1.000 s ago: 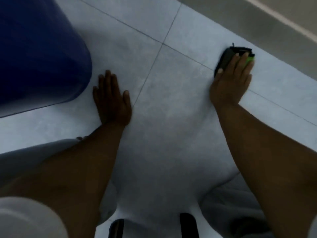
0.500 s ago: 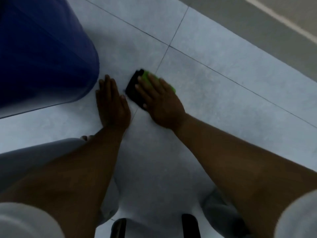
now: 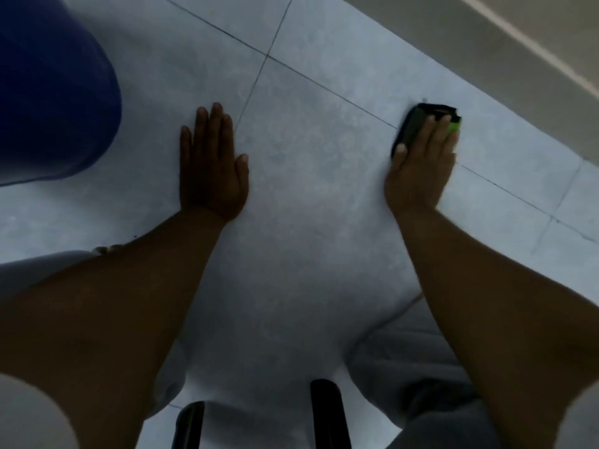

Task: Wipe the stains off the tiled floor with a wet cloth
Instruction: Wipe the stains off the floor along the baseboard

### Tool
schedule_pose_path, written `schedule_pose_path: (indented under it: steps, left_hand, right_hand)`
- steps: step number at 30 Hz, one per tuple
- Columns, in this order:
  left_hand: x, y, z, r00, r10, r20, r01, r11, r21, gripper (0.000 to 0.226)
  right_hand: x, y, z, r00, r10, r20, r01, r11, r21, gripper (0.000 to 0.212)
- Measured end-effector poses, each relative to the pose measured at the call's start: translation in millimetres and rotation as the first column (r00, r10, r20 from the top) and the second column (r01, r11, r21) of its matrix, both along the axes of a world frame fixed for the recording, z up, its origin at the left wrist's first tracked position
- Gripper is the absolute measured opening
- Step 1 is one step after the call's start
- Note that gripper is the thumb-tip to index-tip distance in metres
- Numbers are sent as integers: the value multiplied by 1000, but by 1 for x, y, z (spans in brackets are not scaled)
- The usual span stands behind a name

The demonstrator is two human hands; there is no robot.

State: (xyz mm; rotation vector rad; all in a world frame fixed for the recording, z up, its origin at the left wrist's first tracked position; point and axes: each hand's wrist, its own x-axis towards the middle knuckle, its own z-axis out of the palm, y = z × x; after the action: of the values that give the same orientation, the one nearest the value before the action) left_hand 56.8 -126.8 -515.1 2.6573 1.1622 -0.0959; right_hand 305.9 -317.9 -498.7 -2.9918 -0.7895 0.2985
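The pale grey tiled floor (image 3: 311,176) fills the view, crossed by dark grout lines. My right hand (image 3: 421,170) presses flat on a dark cloth with a bright green edge (image 3: 413,124), at the right, on a grout line. Most of the cloth is hidden under my fingers. My left hand (image 3: 212,170) lies flat on the tile at centre left, fingers together, holding nothing. No distinct stains stand out on the tiles in this dim light.
A large blue rounded container (image 3: 55,89) stands at the upper left, close to my left hand. A beige skirting or step (image 3: 486,37) runs along the upper right. My knees in grey trousers (image 3: 415,361) and two black bars (image 3: 327,413) sit at the bottom.
My right hand swept the cloth from the right over to beside my left hand, then back out to the right. My left hand stayed planted.
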Motion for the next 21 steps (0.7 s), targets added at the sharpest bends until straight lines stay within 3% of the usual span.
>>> schedule_pose_path:
  steps: [2,5,8,10,12,14,17,19,21]
  left_hand:
    - [1,0,0,1000,0,10,0,1000,1,66]
    - [1,1,-1,1000,9,12,-9,1000,6,66]
    - [1,-1,-2,1000,5,7,-5,1000,19,66]
    - [1,0,-2,1000,3,7,-3,1000,25,66]
    - [0,0,-2,1000,6,7,-6,1000,26,67]
    - [0,-1,-3,1000,8,15,-8,1000,28,67]
    - [0,-2,-3,1000,11,21,-12,999,36,67]
    - [-1,-1,-3,1000,12,22,-13,999,42,67]
    - [-1,-1,-3,1000,10,26,-11,999,41,67]
  right_hand:
    - [-40,17,-4,984,179,1,-179,982,61,61]
    - [-97,8,-4,881,468,-71,-457,881,124,60]
    - [-92,-39,-2,809,583,-74,-572,810,131,63]
    - [-66,-83,-6,896,442,-50,-437,895,87,63]
    - [-34,-116,-5,988,155,-12,-155,987,31,61]
    - [-6,-127,-2,994,-105,24,105,994,15,60]
    - [18,-106,-3,929,-369,11,369,929,8,61]
    - [18,-87,-3,897,-442,20,442,897,23,62]
    - [10,-67,-4,935,-356,5,355,934,34,62]
